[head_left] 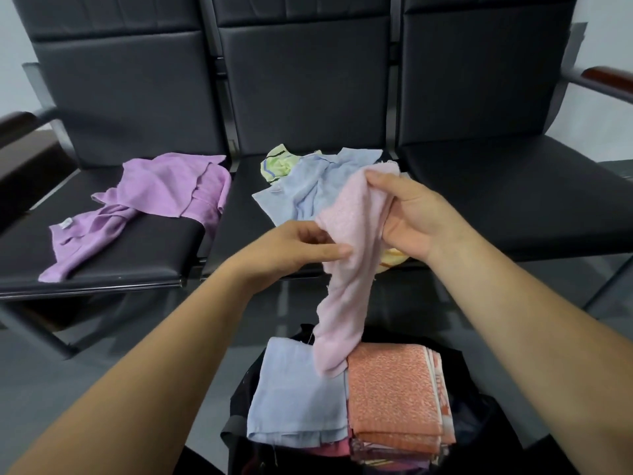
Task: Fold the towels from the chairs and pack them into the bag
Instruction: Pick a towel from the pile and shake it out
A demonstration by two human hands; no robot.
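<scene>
Head view: both hands hold a pink towel (344,279) above an open black bag (239,399).

The right hand (411,217) has its fingers curled round the towel's upper end. The left hand (298,248) pinches an edge just below, between thumb and fingertips. The rest of the towel hangs down, its lower end reaching the packed cloths. In the bag, a folded light blue towel (294,399) lies beside a folded orange towel (390,399), the two touching. A crumpled purple towel (147,204) lies on the left seat (137,258) of the row of black chairs. On the middle seat (239,217) lies an unfolded light blue towel (308,190), overlapping a green striped cloth (277,164). A bit of yellow cloth (394,260) shows under the right hand.
</scene>
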